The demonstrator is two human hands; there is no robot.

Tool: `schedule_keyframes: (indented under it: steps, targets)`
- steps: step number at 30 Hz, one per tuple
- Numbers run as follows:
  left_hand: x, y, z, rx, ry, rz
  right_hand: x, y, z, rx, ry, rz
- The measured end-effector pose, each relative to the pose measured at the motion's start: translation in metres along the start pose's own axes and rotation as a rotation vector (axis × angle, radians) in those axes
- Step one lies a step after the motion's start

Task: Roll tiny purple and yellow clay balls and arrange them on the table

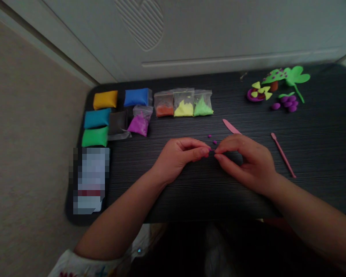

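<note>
My left hand (180,157) and my right hand (243,157) meet over the middle of the dark table (320,154), fingertips pinched together on a tiny purple clay piece (212,150) held between them. Two small purple clay balls (212,139) lie on the table just beyond my fingers. A pink plastic knife (231,126) lies partly behind my right hand. A pink sculpting stick (283,154) rests to the right of that hand.
Bags of coloured clay (138,109) sit in rows at the far left. Finished clay figures, green leaves, purple grapes and a yellow-topped dish (279,90), stand at the far right. A blurred card (90,181) lies at the left front. A white cabinet is behind the table.
</note>
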State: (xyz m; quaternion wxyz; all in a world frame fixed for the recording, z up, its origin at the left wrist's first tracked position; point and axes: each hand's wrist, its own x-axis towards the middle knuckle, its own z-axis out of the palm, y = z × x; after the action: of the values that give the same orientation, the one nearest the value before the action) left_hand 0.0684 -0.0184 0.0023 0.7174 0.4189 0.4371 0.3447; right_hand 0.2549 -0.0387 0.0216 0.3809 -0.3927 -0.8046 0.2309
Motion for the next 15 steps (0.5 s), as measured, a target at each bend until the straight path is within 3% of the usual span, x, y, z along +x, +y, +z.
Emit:
schedule_keyframes:
  steps: [8,15]
  targets:
    - [-0.0018,0.0018,0.0053,0.024,-0.056,0.007,-0.0002,0.0029,0.0033,-0.066,-0.013,-0.019]
    - [-0.0027,0.0039,0.0072,0.119,0.001,-0.02,-0.0017,0.0074,0.0065,-0.136,-0.017,-0.119]
